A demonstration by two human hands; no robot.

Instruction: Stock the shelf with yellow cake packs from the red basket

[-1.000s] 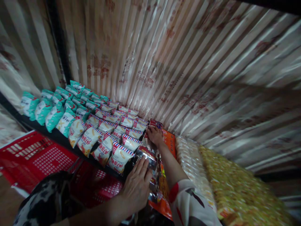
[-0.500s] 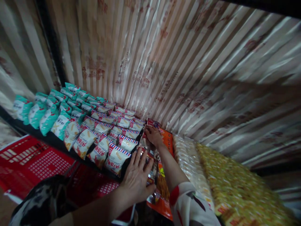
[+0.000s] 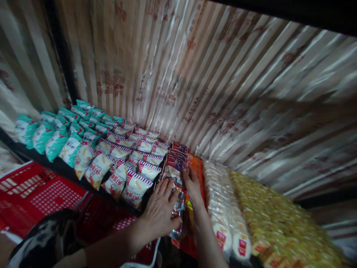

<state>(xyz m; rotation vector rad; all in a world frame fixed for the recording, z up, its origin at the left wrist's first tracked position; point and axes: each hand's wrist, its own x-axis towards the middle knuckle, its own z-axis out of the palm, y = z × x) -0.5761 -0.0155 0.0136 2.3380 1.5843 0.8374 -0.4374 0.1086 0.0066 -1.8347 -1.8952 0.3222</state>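
A row of shiny dark-red snack packets (image 3: 175, 163) stands on a shelf, between white packets with red-and-blue striped tops (image 3: 134, 182) and orange packets (image 3: 195, 165). My left hand (image 3: 160, 210) lies flat on the near end of the shiny row, fingers spread. My right hand (image 3: 191, 182) rests against the right side of that row, over the orange packets, fingers stretched out. Neither hand grips a packet that I can see.
Teal packets (image 3: 52, 134) fill the shelf's far left. Clear sleeves of pale round crackers (image 3: 223, 208) and yellow packets (image 3: 273, 212) lie to the right. A red plastic basket (image 3: 41, 191) sits below the shelf edge. A striped, shiny sheet (image 3: 209, 82) backs the shelf.
My right hand has drawn back from the far end of the shiny row to its middle. The left hand shifted slightly toward me and stays flat on the near packets.
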